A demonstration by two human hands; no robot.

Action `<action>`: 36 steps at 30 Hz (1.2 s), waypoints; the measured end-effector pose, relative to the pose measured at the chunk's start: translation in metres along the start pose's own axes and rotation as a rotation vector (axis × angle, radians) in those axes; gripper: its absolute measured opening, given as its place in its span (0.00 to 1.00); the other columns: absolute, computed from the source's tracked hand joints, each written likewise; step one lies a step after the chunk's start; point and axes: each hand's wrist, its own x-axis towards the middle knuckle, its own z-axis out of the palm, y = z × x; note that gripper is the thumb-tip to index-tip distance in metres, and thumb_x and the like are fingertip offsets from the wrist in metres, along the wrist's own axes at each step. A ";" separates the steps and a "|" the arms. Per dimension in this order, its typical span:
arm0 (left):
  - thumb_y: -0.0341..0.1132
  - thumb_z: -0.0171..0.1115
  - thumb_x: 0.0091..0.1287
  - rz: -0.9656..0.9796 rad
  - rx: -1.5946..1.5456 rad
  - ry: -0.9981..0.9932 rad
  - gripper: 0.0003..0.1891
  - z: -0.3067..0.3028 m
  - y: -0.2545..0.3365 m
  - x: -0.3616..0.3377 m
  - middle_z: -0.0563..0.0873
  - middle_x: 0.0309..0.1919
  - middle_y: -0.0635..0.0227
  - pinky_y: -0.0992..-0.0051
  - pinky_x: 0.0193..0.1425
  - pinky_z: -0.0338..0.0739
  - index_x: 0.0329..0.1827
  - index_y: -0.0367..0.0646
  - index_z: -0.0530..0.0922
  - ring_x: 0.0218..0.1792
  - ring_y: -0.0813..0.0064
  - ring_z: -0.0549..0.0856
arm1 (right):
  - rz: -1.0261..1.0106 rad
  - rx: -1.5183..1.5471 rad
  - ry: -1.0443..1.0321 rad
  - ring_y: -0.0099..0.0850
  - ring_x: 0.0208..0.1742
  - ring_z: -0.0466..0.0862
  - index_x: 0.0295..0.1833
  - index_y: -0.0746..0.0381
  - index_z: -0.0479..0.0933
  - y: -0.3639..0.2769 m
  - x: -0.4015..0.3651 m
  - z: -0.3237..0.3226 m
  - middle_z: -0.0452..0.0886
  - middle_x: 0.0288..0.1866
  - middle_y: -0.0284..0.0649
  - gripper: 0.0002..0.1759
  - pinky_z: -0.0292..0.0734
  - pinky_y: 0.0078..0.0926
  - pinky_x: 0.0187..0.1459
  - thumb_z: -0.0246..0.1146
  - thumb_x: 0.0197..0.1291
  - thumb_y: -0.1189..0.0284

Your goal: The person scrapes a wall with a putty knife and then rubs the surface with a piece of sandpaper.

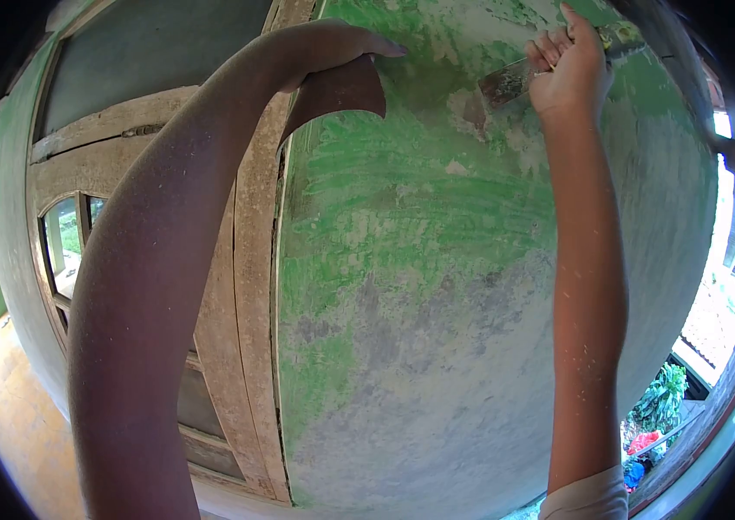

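Raised to the upper middle, my left hand holds a curved, dark brown sheet, perhaps sandpaper, against the green wall. The thumb side of this hand is mostly hidden. My right hand is at the upper right, its fingers wrapped round a scraper. The flat, worn blade points left and touches or nearly touches a patch of peeled paint. Green paint covers the upper wall in patches, with grey and whitish plaster showing lower down.
A worn wooden frame runs down beside the wall, with a small paned window further left. Tiled floor shows at the lower left. Past the wall's right edge are green plants and red and blue items.
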 end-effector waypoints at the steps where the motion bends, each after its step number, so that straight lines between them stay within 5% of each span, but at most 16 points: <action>1: 0.50 0.68 0.61 0.001 0.001 0.005 0.20 -0.004 0.000 0.003 0.73 0.16 0.76 0.78 0.21 0.67 0.23 0.43 0.76 0.13 0.84 0.70 | -0.053 -0.059 -0.028 0.21 0.19 0.61 0.29 0.52 0.66 -0.007 -0.010 0.002 0.62 0.20 0.25 0.14 0.60 0.20 0.29 0.64 0.59 0.60; 3: 0.51 0.66 0.60 -0.108 0.067 -0.198 0.30 -0.014 -0.003 0.012 0.86 0.41 0.54 0.70 0.46 0.82 0.53 0.32 0.77 0.39 0.69 0.87 | -0.104 0.056 -0.092 0.22 0.18 0.59 0.29 0.55 0.64 -0.027 0.010 -0.013 0.58 0.19 0.26 0.13 0.57 0.22 0.25 0.63 0.58 0.67; 4: 0.51 0.66 0.60 -0.108 0.066 -0.198 0.30 -0.015 -0.002 0.013 0.86 0.41 0.54 0.70 0.46 0.82 0.53 0.32 0.77 0.39 0.69 0.87 | -0.153 0.168 -0.155 0.23 0.17 0.57 0.30 0.57 0.62 -0.033 0.015 -0.016 0.54 0.18 0.28 0.14 0.54 0.23 0.22 0.63 0.56 0.73; 7: 0.51 0.65 0.61 -0.117 0.100 -0.198 0.30 -0.014 -0.006 0.016 0.86 0.41 0.54 0.70 0.45 0.83 0.53 0.32 0.77 0.38 0.69 0.87 | -0.044 0.087 0.001 0.23 0.17 0.55 0.30 0.58 0.63 -0.007 0.016 -0.022 0.52 0.18 0.28 0.13 0.53 0.23 0.23 0.63 0.57 0.74; 13: 0.52 0.66 0.61 -0.108 0.039 -0.206 0.30 -0.013 -0.005 0.015 0.85 0.41 0.55 0.70 0.45 0.83 0.53 0.32 0.76 0.37 0.69 0.87 | -0.126 0.210 -0.071 0.22 0.19 0.55 0.30 0.58 0.63 -0.038 0.006 -0.022 0.52 0.18 0.28 0.13 0.54 0.24 0.25 0.63 0.56 0.76; 15: 0.50 0.66 0.62 -0.080 0.020 -0.132 0.20 -0.010 -0.005 0.011 0.79 0.22 0.76 0.79 0.24 0.73 0.35 0.39 0.80 0.18 0.85 0.76 | -0.140 0.327 -0.073 0.22 0.19 0.54 0.30 0.58 0.63 -0.029 0.006 -0.024 0.51 0.18 0.28 0.13 0.54 0.24 0.25 0.63 0.56 0.76; 16: 0.50 0.66 0.62 -0.083 0.024 -0.133 0.20 -0.011 -0.005 0.011 0.79 0.22 0.76 0.79 0.24 0.73 0.35 0.39 0.80 0.18 0.85 0.76 | -0.145 0.159 -0.013 0.22 0.19 0.54 0.29 0.57 0.61 -0.011 -0.018 -0.001 0.51 0.18 0.28 0.15 0.54 0.24 0.25 0.63 0.56 0.76; 18: 0.52 0.66 0.61 -0.060 -0.019 -0.240 0.31 -0.014 -0.006 0.013 0.85 0.41 0.54 0.71 0.45 0.83 0.55 0.31 0.76 0.38 0.68 0.87 | -0.151 -0.011 0.046 0.22 0.19 0.54 0.28 0.56 0.59 -0.006 -0.026 0.007 0.51 0.18 0.27 0.16 0.54 0.24 0.25 0.62 0.56 0.77; 21: 0.51 0.65 0.62 -0.113 0.029 -0.212 0.31 -0.015 -0.003 0.012 0.85 0.44 0.53 0.71 0.46 0.83 0.56 0.31 0.75 0.39 0.68 0.87 | -0.180 0.127 -0.070 0.21 0.19 0.54 0.27 0.55 0.56 -0.028 0.005 -0.019 0.51 0.18 0.27 0.19 0.54 0.24 0.25 0.62 0.56 0.78; 25: 0.51 0.64 0.63 -0.038 -0.021 -0.238 0.30 -0.014 -0.006 0.017 0.84 0.45 0.53 0.71 0.47 0.83 0.56 0.31 0.75 0.39 0.68 0.87 | -0.166 0.112 0.068 0.22 0.20 0.55 0.27 0.55 0.56 -0.011 -0.019 -0.004 0.52 0.20 0.27 0.18 0.54 0.24 0.25 0.62 0.56 0.76; 27: 0.56 0.62 0.64 -0.177 0.153 -0.171 0.29 -0.015 0.011 0.012 0.83 0.43 0.57 0.66 0.49 0.76 0.51 0.35 0.81 0.44 0.68 0.82 | -0.095 0.015 0.150 0.22 0.20 0.55 0.27 0.55 0.56 -0.007 -0.025 0.004 0.53 0.20 0.27 0.18 0.54 0.24 0.24 0.62 0.56 0.75; 30: 0.54 0.62 0.64 -0.169 0.091 -0.216 0.28 -0.018 0.017 -0.001 0.84 0.45 0.57 0.67 0.51 0.75 0.52 0.35 0.81 0.44 0.67 0.83 | -0.149 0.113 -0.003 0.22 0.19 0.54 0.28 0.55 0.56 -0.028 0.007 -0.026 0.53 0.20 0.27 0.18 0.54 0.25 0.24 0.62 0.57 0.74; 33: 0.51 0.64 0.62 -0.037 -0.002 -0.218 0.30 -0.014 -0.012 0.017 0.84 0.46 0.53 0.71 0.48 0.83 0.56 0.31 0.75 0.40 0.69 0.87 | -0.180 0.261 -0.056 0.22 0.19 0.53 0.29 0.55 0.56 -0.019 0.006 -0.031 0.52 0.20 0.27 0.18 0.54 0.25 0.24 0.62 0.58 0.74; 36: 0.51 0.64 0.62 -0.013 -0.033 -0.224 0.31 -0.012 -0.009 0.013 0.84 0.45 0.54 0.71 0.48 0.82 0.56 0.31 0.75 0.40 0.69 0.87 | -0.041 0.058 0.098 0.22 0.19 0.52 0.29 0.55 0.55 0.008 -0.029 0.007 0.51 0.19 0.27 0.19 0.53 0.24 0.23 0.62 0.58 0.74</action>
